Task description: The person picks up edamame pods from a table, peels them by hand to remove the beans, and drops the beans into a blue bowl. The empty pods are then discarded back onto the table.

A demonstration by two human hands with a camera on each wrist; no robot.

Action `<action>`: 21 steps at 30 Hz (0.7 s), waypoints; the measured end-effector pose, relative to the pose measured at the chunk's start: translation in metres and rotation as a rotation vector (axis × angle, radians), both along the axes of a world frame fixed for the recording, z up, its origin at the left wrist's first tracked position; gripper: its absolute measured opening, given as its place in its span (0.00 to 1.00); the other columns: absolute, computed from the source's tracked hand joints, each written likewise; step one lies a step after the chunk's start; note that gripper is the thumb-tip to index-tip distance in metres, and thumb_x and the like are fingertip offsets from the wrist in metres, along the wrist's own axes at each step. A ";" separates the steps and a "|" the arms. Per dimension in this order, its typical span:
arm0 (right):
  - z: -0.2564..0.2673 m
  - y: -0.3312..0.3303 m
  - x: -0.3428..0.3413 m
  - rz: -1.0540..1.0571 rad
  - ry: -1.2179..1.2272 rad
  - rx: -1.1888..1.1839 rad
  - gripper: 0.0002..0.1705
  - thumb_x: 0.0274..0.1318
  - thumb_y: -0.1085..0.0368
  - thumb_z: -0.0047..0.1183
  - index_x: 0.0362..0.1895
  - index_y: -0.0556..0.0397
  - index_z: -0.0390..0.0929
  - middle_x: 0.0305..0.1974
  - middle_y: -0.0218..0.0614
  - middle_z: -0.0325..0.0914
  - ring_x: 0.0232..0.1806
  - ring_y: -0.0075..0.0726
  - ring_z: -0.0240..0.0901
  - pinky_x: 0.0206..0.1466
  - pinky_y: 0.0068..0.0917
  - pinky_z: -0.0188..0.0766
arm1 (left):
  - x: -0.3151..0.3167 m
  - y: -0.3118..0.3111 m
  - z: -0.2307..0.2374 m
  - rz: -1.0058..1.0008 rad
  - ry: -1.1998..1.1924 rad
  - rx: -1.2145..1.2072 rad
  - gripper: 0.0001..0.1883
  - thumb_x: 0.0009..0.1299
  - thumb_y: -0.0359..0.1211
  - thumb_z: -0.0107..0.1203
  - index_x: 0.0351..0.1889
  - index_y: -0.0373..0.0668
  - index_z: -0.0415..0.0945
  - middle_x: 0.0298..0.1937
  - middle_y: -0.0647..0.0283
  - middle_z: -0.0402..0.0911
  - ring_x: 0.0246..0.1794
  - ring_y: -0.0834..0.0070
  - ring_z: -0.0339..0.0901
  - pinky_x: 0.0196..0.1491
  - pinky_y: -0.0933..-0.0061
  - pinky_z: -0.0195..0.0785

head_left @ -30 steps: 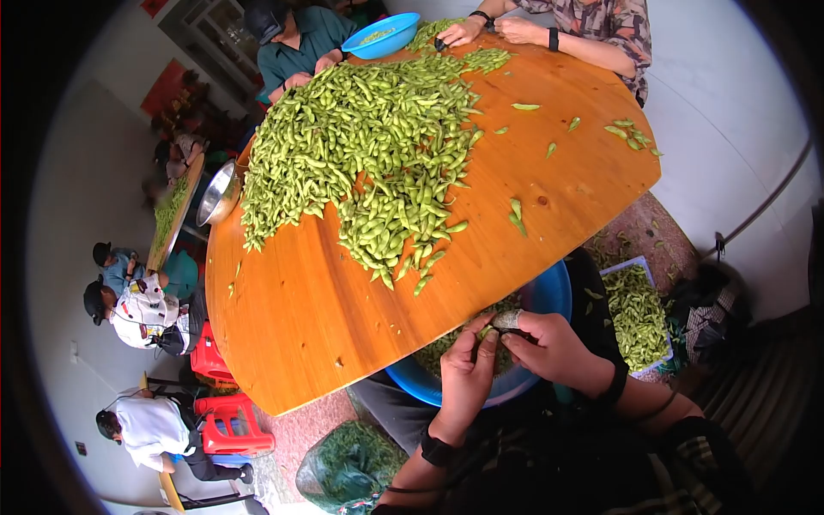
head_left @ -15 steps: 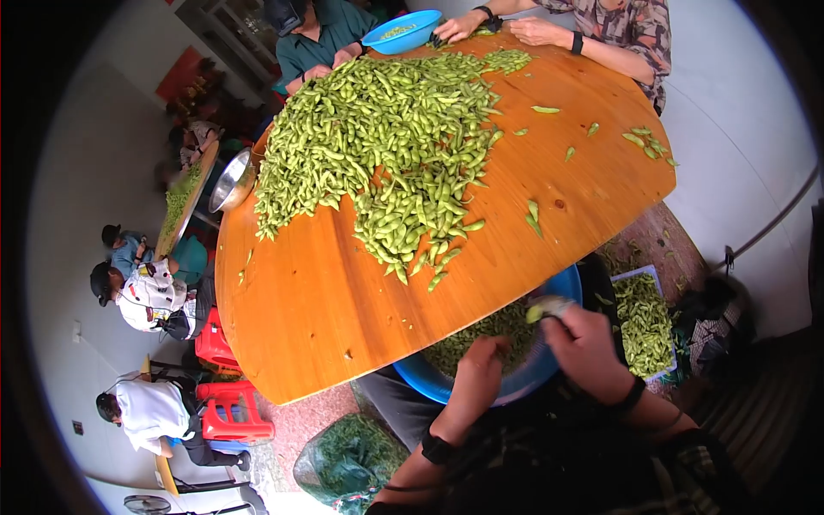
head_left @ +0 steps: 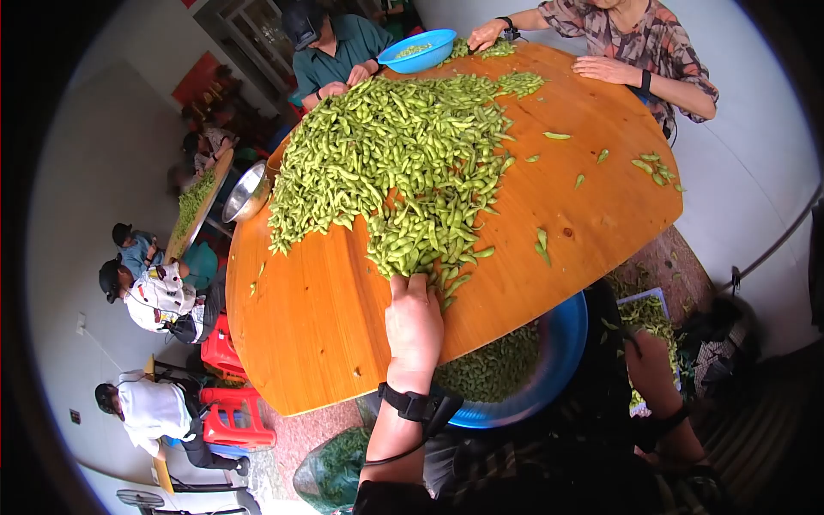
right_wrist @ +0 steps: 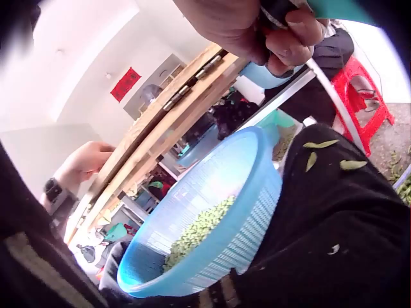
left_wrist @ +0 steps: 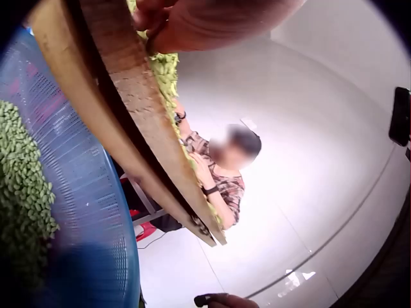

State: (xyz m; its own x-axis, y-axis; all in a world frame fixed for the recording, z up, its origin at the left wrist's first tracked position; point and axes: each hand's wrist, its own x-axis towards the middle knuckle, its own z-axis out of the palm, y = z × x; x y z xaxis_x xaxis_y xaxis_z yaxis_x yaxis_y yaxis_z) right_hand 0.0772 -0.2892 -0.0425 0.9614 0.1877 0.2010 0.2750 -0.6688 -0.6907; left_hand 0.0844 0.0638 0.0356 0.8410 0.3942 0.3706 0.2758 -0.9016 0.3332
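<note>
The left hand [head_left: 414, 326] is touching the near end of the green pods [head_left: 395, 154] on the tabletop [head_left: 309, 335], its grip unclear. The right hand [head_left: 657, 378] is hovering right of the blue basket [head_left: 572, 352], fingers bent, any hold impossible to tell.

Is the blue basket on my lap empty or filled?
Partly filled: green beans lie in the basket, and its inner wall shows bare above them.

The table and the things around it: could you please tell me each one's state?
Table, partly covered
Pods, heaped, some scattered
Basket, partly filled with shelled beans
Far bowl, partly filled
Crate, holding pods
Steel bowl, contents unclear
Left hand, touching pods
Right hand, curled, hold unclear
</note>
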 end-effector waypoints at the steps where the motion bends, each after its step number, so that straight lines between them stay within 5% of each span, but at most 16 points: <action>1: 0.002 0.008 0.001 -0.003 -0.002 0.004 0.03 0.55 0.73 0.51 0.34 0.60 0.74 0.26 0.53 0.73 0.30 0.62 0.73 0.30 0.45 0.66 | 0.001 0.004 -0.001 -0.003 -0.002 0.004 0.05 0.66 0.28 0.56 0.37 0.38 0.79 0.35 0.49 0.78 0.34 0.48 0.79 0.35 0.52 0.73; 5: 0.041 0.050 0.007 0.205 -0.019 0.157 0.07 0.56 0.73 0.50 0.39 0.59 0.76 0.26 0.51 0.73 0.28 0.55 0.76 0.29 0.40 0.68 | -0.016 0.006 -0.003 -0.105 -0.113 0.009 0.08 0.65 0.26 0.56 0.42 0.37 0.77 0.36 0.48 0.81 0.32 0.50 0.80 0.34 0.55 0.74; 8: 0.074 0.086 0.012 0.379 0.477 0.444 0.06 0.62 0.70 0.49 0.40 0.58 0.76 0.23 0.37 0.74 0.21 0.26 0.72 0.24 0.28 0.67 | -0.041 -0.023 0.008 -0.153 -0.115 -0.332 0.07 0.66 0.25 0.58 0.42 0.37 0.74 0.22 0.55 0.79 0.23 0.60 0.81 0.27 0.65 0.72; 9: 0.083 0.097 0.012 0.409 0.603 0.531 0.06 0.64 0.69 0.48 0.39 0.59 0.76 0.23 0.32 0.74 0.20 0.18 0.69 0.23 0.24 0.66 | -0.047 -0.032 0.003 -0.189 -0.087 -0.572 0.09 0.68 0.24 0.57 0.45 0.35 0.74 0.26 0.56 0.79 0.25 0.70 0.81 0.28 0.70 0.73; 11: 0.081 0.117 0.014 0.454 0.642 0.584 0.07 0.65 0.68 0.47 0.37 0.59 0.75 0.23 0.31 0.75 0.19 0.18 0.69 0.22 0.22 0.66 | -0.055 -0.055 0.002 -0.264 -0.149 -1.017 0.13 0.69 0.23 0.56 0.51 0.33 0.75 0.33 0.56 0.79 0.26 0.74 0.80 0.32 0.74 0.74; 15: 0.083 0.129 0.013 0.589 0.725 0.612 0.11 0.67 0.68 0.45 0.32 0.60 0.72 0.23 0.30 0.75 0.17 0.18 0.68 0.20 0.20 0.64 | -0.067 -0.059 -0.015 -0.389 -0.087 -0.964 0.19 0.68 0.21 0.55 0.59 0.35 0.74 0.39 0.55 0.78 0.31 0.74 0.80 0.36 0.74 0.75; 19: 0.083 0.127 0.010 0.565 0.775 0.577 0.13 0.67 0.67 0.46 0.28 0.60 0.73 0.21 0.30 0.73 0.18 0.18 0.68 0.20 0.20 0.63 | -0.072 -0.063 -0.016 -0.406 -0.043 -0.616 0.24 0.65 0.21 0.58 0.61 0.39 0.73 0.41 0.53 0.79 0.39 0.68 0.83 0.40 0.73 0.75; 21: 0.083 0.126 0.008 0.555 0.797 0.565 0.13 0.67 0.67 0.46 0.28 0.59 0.73 0.21 0.29 0.73 0.18 0.18 0.68 0.20 0.20 0.63 | -0.072 -0.067 -0.023 -0.398 -0.126 -0.512 0.21 0.64 0.18 0.58 0.56 0.36 0.76 0.37 0.62 0.80 0.33 0.79 0.79 0.38 0.80 0.72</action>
State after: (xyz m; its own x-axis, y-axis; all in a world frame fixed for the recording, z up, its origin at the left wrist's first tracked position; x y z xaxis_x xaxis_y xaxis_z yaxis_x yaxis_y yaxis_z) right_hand 0.0853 -0.1636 0.0404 0.6652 0.7062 -0.2425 -0.2187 -0.1263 -0.9676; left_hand 0.0124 -0.0035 0.0123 0.9214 0.2143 0.3242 -0.1153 -0.6459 0.7546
